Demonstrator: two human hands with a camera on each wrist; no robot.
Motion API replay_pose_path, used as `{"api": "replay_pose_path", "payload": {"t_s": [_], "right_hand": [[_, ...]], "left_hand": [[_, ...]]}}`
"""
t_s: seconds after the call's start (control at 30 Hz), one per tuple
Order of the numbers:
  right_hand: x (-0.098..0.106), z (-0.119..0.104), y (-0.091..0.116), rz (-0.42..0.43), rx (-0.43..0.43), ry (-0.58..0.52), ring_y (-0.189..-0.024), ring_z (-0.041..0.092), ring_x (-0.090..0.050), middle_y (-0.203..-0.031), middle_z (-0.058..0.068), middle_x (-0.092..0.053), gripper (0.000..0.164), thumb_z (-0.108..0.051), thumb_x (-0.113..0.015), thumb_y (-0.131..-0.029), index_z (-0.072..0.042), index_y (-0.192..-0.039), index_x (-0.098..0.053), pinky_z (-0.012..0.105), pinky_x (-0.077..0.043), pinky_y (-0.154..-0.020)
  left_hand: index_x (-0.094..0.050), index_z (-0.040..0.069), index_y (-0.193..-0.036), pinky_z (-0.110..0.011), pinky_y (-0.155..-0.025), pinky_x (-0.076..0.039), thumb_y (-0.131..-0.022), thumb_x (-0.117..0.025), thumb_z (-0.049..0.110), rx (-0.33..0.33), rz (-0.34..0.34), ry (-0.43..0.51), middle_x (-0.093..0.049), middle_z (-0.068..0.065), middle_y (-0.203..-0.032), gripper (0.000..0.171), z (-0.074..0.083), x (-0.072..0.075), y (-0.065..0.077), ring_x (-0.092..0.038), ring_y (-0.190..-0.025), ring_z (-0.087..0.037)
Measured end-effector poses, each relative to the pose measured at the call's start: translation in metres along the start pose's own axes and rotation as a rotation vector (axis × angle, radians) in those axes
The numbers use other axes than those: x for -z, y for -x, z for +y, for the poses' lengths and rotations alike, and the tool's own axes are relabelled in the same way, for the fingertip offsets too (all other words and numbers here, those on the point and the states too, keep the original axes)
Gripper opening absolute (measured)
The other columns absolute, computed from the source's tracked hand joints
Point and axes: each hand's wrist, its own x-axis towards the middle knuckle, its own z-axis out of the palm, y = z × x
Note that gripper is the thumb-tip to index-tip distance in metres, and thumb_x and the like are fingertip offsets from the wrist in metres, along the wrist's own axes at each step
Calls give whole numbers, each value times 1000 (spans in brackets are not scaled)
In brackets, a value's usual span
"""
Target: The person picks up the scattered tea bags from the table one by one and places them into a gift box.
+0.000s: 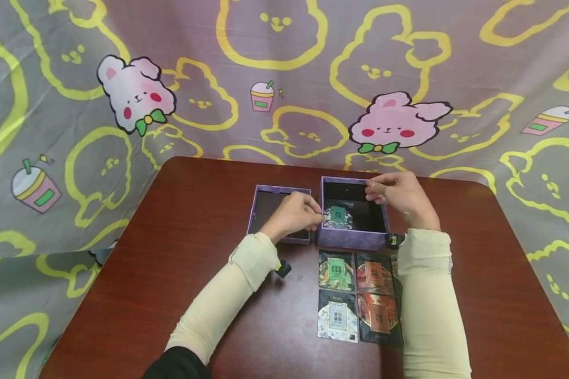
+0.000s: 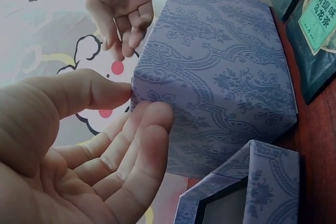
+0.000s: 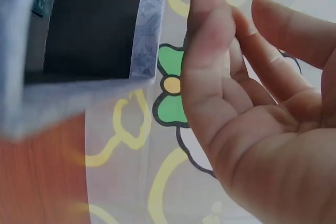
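A purple patterned box (image 1: 346,241) stands upright with its top uncovered, showing a black inside. Within it, toward the left, lies a dark tea sachet (image 1: 342,220) with a teal label. My left hand (image 1: 291,213) pinches the box's left rim between thumb and fingertips, near the front corner. Over the far right part of the box, my right hand (image 1: 398,195) hovers with loosely bent fingers and nothing between them. In the right wrist view, that hand's fingers (image 3: 210,61) show beside the box's rim.
Left of the box, the shallow purple lid (image 1: 265,208) lies with its hollow side up. Several tea sachets (image 1: 336,271) lie in rows before the box, some partly covered by the right forearm. A patterned cloth (image 1: 284,79) hangs around the brown table (image 1: 170,221).
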Motion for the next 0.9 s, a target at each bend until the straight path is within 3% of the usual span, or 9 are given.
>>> {"api": "replay_pose_path", "payload": {"t_s": [0.4,0.9], "right_hand": [[30,18,14,4,-9,-72,-81,17,-72,-94,13,-74,36,-14,-63,-101,16,-121,-62,27,-60,-69],[62,54,42,46,-59,59,-83,18,-72,-100,13,-73,43,-26,-60,-103,12,-123,-62,29,-60,-70]], "left_hand": [[-68,-1,-90,-52,-73,-60,-88,-74,4,-10,0,-4,-71,-9,-76,8,-1,-1,-2,-71,-71,-33],[-68,0,-93,-52,-75,-60,-89,-73,6,-9,-12,-13,-71,-10,-79,9,-1,-1,-1,-71,-76,-37]]}}
